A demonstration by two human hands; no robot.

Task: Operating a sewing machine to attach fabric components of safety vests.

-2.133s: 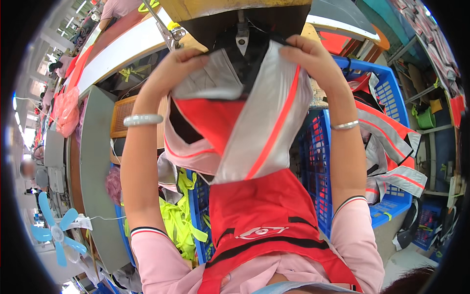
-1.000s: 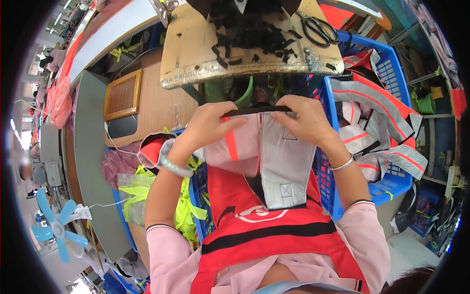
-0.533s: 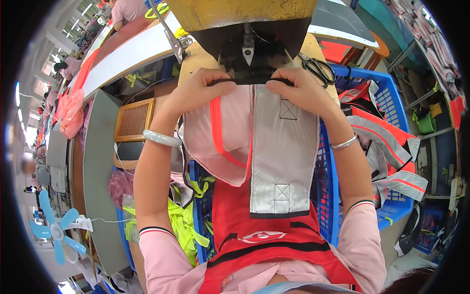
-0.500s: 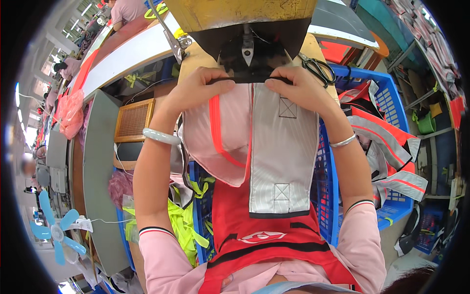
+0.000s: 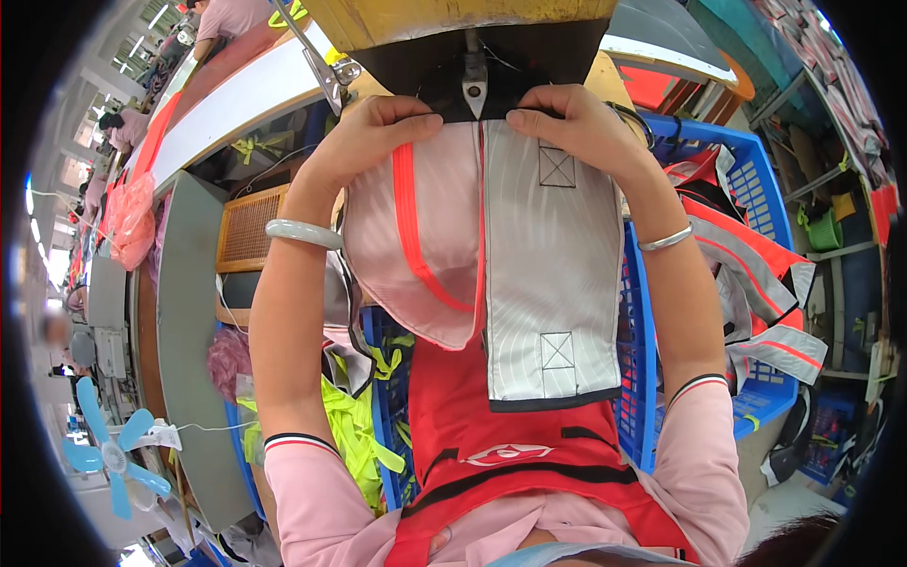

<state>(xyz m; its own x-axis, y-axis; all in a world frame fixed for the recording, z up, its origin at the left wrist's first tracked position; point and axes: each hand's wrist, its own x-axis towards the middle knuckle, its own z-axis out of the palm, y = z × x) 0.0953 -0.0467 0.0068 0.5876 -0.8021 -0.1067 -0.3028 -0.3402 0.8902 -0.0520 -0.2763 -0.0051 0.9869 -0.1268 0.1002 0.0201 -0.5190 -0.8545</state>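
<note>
My left hand (image 5: 371,140) and my right hand (image 5: 584,130) pinch the black top edge of a sewn reflective fabric piece (image 5: 557,250), thumbs toward me. Its left part is a rounded pale panel (image 5: 435,213) with a red stripe. The right part is a long silver-grey strip with two crossed-square stitchings and a black lower edge, hanging over my red apron (image 5: 520,482). Between my hands, the top edge lies right at the pointed metal foot (image 5: 474,90) of a machine with a yellowish head (image 5: 453,21). The foot's tip touches or nearly touches the black edge.
A blue basket (image 5: 770,189) with red-and-grey fabric pieces stands at right. Scissors (image 5: 633,118) lie partly hidden behind my right wrist. Yellow-green strips (image 5: 354,430) fill a basket at lower left. A blue fan (image 5: 113,454) is farther left; other people sit at far left.
Both hands have moved farther away from me with the fabric, bringing its black edge up to the metal foot. My right hand now covers more of the scissors.
</note>
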